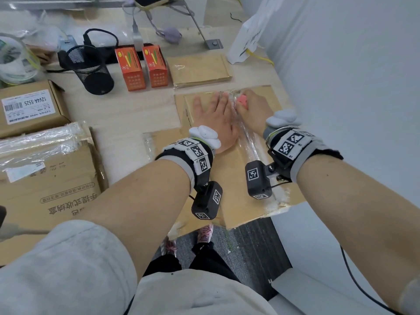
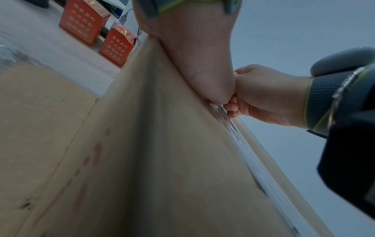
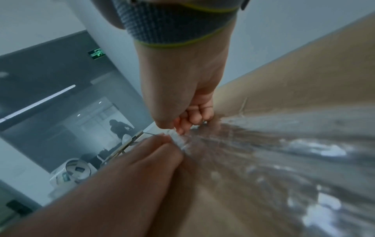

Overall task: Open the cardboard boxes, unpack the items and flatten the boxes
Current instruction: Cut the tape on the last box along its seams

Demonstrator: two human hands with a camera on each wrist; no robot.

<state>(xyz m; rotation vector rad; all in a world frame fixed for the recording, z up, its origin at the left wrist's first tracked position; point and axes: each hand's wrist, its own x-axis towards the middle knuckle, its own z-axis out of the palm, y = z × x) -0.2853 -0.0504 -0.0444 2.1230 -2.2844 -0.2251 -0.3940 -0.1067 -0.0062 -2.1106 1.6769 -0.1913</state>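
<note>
Near the right edge of the pale wooden table (image 1: 127, 114) lies a flat brown cardboard box (image 1: 241, 189), sealed along its top seam with a strip of clear, shiny packing tape (image 1: 247, 142). The near end of the box overhangs the table edge towards the person.

The left hand (image 1: 216, 117) lies palm down on the box lid, fingers straight and spread, just left of the tape line. The right hand (image 1: 252, 108) is clenched around a small pink tool (image 1: 242, 101), probably a cutter, though its blade is hidden. It sits at the far end of the seam, touching the left hand's fingers. The right wrist view shows its curled fingers (image 3: 194, 118) meeting the tape (image 3: 263, 144) right at the lid.

To do this step well, the cut would best run towards the body along the seam, shallow enough to spare whatever is inside. The flat hand should keep weight on the lid but stay clear of the tool's path; at present it sits very close. Because the box overhangs, too much pressure at the near end could tip it.

Beyond the box stand two small orange cartons (image 1: 143, 67), with a black mesh pen cup (image 1: 91, 69) on its side to their left.
</note>
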